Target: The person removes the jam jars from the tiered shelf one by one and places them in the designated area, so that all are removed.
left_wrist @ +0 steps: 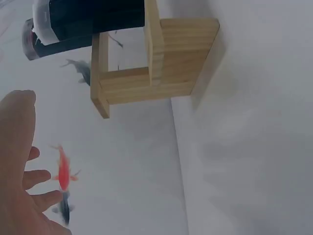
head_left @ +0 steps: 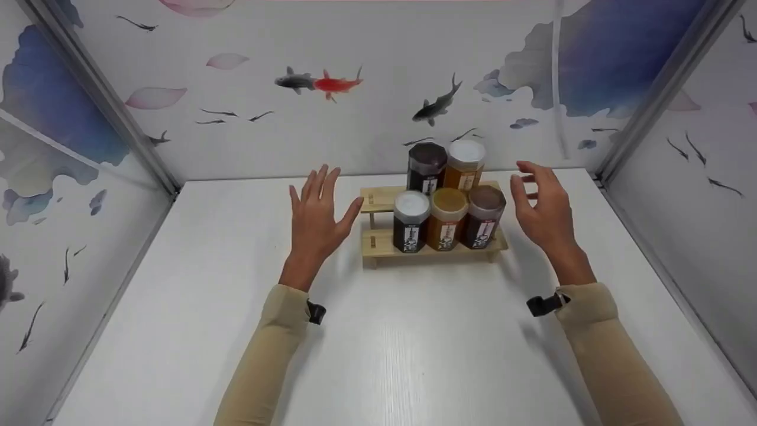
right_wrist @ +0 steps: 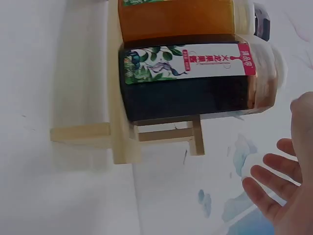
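Note:
A two-tier wooden rack [head_left: 378, 251] stands towards the back of the table with several lidded jars on it. On its lower tier are a dark jar with a white lid [head_left: 410, 225], an amber jar [head_left: 448, 220] and a dark red-brown jar [head_left: 485, 219]. The upper tier bears a dark jar [head_left: 427, 167] and an amber jar with a white lid [head_left: 465, 163]. My left hand [head_left: 318, 213] hovers left of the rack, fingers spread, holding nothing. To the rack's right my right hand [head_left: 543, 207] is raised, its fingers loosely bent and apart from the jars.
The white table [head_left: 390, 355] extends in front of the rack. Behind it rises a white wall panel [head_left: 355, 130] printed with fish and petals, and similar panels stand at both sides. Black straps [head_left: 544, 305] are on both wrists.

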`<state>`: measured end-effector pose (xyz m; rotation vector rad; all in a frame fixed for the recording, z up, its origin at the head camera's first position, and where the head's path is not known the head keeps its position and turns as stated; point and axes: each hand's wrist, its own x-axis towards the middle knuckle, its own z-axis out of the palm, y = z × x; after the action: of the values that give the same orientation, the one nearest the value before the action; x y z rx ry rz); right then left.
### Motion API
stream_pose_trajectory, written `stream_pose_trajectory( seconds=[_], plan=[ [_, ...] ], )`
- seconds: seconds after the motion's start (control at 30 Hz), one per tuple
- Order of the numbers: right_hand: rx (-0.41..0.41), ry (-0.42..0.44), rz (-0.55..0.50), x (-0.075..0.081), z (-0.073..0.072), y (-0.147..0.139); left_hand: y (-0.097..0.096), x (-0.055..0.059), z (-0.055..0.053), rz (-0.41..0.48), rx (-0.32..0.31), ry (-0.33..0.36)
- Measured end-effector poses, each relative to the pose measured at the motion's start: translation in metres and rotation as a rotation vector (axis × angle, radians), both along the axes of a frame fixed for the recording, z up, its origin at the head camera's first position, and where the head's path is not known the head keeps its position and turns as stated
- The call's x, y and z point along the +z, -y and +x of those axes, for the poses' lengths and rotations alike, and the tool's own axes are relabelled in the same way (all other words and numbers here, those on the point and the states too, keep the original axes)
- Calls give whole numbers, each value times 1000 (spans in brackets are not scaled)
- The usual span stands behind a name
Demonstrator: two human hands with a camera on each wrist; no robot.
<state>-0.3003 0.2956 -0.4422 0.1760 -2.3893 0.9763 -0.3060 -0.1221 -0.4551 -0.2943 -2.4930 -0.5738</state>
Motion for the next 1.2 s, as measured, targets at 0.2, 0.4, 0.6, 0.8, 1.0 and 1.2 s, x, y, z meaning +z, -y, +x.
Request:
stream_pose_trajectory(
  seconds=[0.2,0.4,0.6,0.8,1.0,1.2],
  plan=[
    [46,148,-196,-37,4,-2,-27,-8,8,248,-156,13],
    [75,359,-237,-70,8,-3,-53,-9,11,429,-414,50],
    [184,492,-336,-83,10,-7,-72,-23,5,445,-565,97],
    [230,513,-419,-90,8,-12,-81,-48,1,453,-510,101],
    [247,535,-445,-94,8,-15,-86,-50,3,447,-453,85],
    [261,560,-531,-99,7,-18,-88,-47,8,394,-411,108]
  ],
)
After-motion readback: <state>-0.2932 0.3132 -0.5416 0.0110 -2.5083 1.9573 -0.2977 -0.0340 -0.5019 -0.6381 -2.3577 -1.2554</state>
